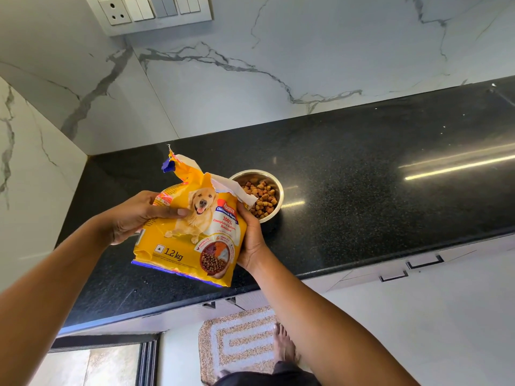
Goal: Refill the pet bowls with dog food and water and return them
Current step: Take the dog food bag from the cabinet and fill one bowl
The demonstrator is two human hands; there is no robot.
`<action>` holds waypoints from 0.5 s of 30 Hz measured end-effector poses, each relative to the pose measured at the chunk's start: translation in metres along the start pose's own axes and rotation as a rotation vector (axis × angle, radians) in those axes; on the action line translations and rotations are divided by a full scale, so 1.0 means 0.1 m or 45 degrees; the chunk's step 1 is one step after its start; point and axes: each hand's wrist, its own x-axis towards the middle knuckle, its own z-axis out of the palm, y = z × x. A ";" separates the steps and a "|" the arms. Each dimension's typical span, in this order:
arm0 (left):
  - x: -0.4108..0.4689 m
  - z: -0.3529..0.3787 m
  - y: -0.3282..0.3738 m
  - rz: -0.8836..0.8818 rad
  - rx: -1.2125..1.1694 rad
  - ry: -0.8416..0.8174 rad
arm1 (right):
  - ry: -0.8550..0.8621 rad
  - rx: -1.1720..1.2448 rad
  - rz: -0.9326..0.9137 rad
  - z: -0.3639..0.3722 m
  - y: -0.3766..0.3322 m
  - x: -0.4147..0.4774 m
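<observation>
Both hands, left [133,215] and right [250,240], grip the dog food bag [192,232] beside the kibble-filled bowl [274,210]

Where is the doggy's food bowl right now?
The steel bowl sits on the black counter near the middle of the head view, just right of the yellow dog food bag, with kibble inside.

The dog food bag [192,235] is yellow with a blue bottom edge, a golden puppy print and white torn lining. The kibble [263,196] is brown and tan, its bowl [274,214] silvery steel. The countertop [362,176] is black, finely speckled. The white wall [306,51] carries grey veins. The floor mat [239,344] shows tan-and-white nested rectangles.
</observation>
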 end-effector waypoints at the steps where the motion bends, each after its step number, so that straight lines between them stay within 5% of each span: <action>1: 0.00 0.00 0.00 0.002 0.001 -0.001 | 0.009 -0.002 0.001 -0.01 0.00 0.00; 15: -0.03 0.00 -0.06 0.014 -0.032 0.023 | 0.069 -0.055 -0.014 -0.02 -0.01 0.01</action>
